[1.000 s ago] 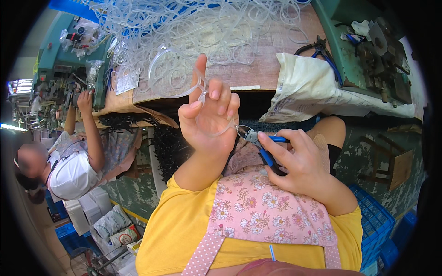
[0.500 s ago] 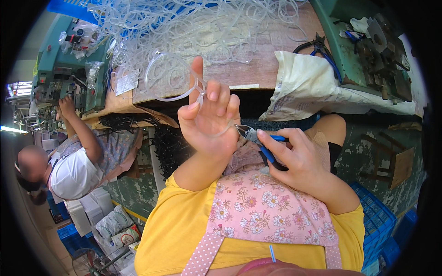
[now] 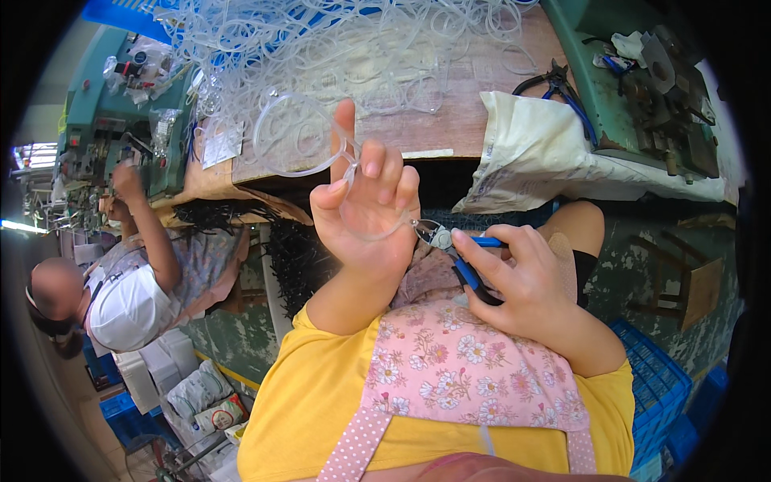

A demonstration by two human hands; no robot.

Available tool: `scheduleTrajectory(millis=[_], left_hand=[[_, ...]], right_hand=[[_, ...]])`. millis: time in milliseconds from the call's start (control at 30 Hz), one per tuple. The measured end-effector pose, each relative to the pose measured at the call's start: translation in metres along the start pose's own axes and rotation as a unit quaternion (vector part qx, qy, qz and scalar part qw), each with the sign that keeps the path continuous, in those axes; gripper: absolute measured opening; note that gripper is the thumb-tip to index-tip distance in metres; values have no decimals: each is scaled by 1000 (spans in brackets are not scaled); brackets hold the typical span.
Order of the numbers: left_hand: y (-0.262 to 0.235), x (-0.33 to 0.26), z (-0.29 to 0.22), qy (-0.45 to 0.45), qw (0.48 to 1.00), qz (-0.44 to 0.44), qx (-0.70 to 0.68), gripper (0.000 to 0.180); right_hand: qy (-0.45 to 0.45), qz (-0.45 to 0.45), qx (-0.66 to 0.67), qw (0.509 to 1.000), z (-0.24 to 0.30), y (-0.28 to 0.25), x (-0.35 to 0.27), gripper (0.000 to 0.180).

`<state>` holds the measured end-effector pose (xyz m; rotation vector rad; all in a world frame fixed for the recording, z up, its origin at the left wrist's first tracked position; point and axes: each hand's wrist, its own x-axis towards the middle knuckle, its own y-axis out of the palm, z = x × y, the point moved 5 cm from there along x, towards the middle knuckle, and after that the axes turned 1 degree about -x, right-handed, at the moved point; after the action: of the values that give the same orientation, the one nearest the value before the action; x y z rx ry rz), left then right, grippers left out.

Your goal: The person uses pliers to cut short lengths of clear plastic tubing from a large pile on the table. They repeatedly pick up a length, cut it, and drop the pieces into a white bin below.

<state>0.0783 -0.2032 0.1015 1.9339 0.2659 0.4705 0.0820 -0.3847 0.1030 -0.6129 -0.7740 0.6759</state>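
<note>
Clear frame in L hand, pliers at its end

L hand (image 3: 369, 221) is palm up, mid-pic, w/ the clear frame (image 3: 299, 173), a two-ringed plastic pc. L grip is part-curled: thumb & bent fingers hold the frame's middle b/w them, index sticking straight up. One ring juts out to the left, toward the surface (image 3: 467, 120); the other lies over the palm.

R hand (image 3: 522, 277) has blue-handled pliers (image 3: 439, 235). R grip is curled round the handles, index laid along them nr the pivot. Pliers' nose is right at the palm-side ring's outer end; can't tell if it's pinching it or just touching.

Surface ahead has a big tangled pile of clear rings (image 3: 321, 48). At its right, a 2nd pair of pliers (image 3: 556, 78) lies w/ handles spread, nr a white sack (image 3: 514, 153) draped over the edge. Green machine (image 3: 614, 132) is far R.

Below the surface, L of the forearm: bunch of thin black pcs (image 3: 299, 261). Co-worker in white top (image 3: 132, 313) sits far L, arms up at another machine (image 3: 84, 112). Blue crate (image 3: 654, 394) is low R.
</note>
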Motion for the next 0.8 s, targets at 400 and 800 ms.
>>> scheduleTrajectory(millis=[400,800], left_hand=[[0,-4,7,-44,999,-11,-12,67],[-13,1,21,-212,968,-66,-116,62]], right_hand=[[-4,36,5,999,-3,3,-5,71],[64,-6,116,991,-21,-9,-7,66]])
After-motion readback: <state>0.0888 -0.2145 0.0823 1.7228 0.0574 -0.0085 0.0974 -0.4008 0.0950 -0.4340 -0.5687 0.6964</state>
